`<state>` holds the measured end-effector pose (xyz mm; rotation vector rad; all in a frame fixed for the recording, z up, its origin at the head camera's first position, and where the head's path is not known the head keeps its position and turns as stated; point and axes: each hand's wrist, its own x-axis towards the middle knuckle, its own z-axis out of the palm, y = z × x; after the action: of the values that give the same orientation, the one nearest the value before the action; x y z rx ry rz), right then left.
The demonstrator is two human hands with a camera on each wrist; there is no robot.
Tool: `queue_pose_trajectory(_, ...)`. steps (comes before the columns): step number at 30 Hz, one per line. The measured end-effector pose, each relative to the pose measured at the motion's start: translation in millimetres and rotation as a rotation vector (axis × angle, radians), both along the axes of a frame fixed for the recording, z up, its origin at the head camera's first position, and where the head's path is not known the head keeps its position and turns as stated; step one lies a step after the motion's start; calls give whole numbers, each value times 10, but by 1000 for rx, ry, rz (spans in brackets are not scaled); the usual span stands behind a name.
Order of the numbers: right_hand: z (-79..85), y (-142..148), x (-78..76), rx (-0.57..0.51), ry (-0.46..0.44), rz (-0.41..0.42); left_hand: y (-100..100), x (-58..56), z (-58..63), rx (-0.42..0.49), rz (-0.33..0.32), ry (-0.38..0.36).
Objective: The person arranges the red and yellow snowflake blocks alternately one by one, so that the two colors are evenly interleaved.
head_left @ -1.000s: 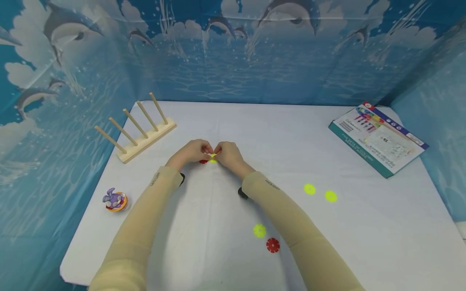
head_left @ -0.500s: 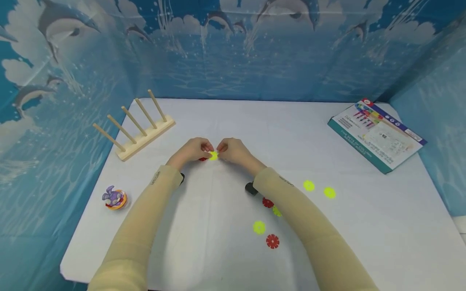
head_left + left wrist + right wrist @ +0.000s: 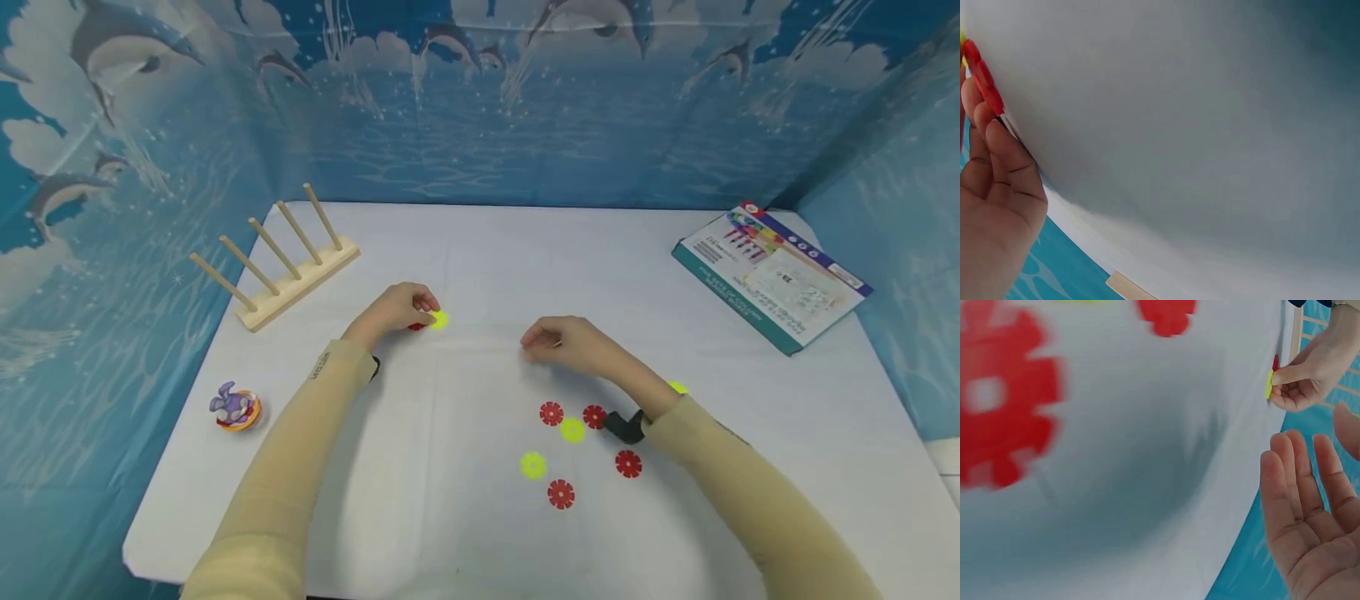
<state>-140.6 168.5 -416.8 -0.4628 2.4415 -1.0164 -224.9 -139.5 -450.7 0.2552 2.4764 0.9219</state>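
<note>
Between the thumb and fingers of my left hand (image 3: 393, 315) is a pair of notched snowflake discs, one yellow (image 3: 440, 320) and one red (image 3: 984, 78), that look joined. My right hand (image 3: 573, 343) is well away to the right, above the table, with nothing in it. Its fingers look fairly straight and slightly spread in the right wrist view. Below it on the table lie loose discs: a red disc (image 3: 551, 413), a yellow disc (image 3: 572, 430) and several more. My right forearm partly covers another yellow disc (image 3: 678, 387).
A wooden stand (image 3: 303, 285) with several upright pegs is at the back left. A flat box (image 3: 772, 279) lies at the back right. A small purple rabbit toy (image 3: 236, 408) sits at the left. Blue dolphin-print cloth (image 3: 480, 142) hangs behind the white table (image 3: 427, 508).
My right hand has let go of the discs and swung right, toward the loose ones, uncovering several red and yellow discs. The left hand keeps its hold in nearly the same place.
</note>
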Motion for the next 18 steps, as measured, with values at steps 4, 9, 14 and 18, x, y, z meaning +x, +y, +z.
queue_pose_trajectory(4, -49, 221, 205, 39, -17, 2, -4, -3, -1, -10, 6, -5)
queue_pose_trajectory(9, -138, 319, 411, 81, -11, 12, -5, 1, 20, -12, 14, -19)
queue_pose_trajectory(14, -226, 299, 532, 111, 34, 33, -1, 3, 20, -9, 13, -16)
queue_pose_trajectory(18, -271, 269, 573, 114, 55, 35, 10, 10, 24, -12, 13, -11)
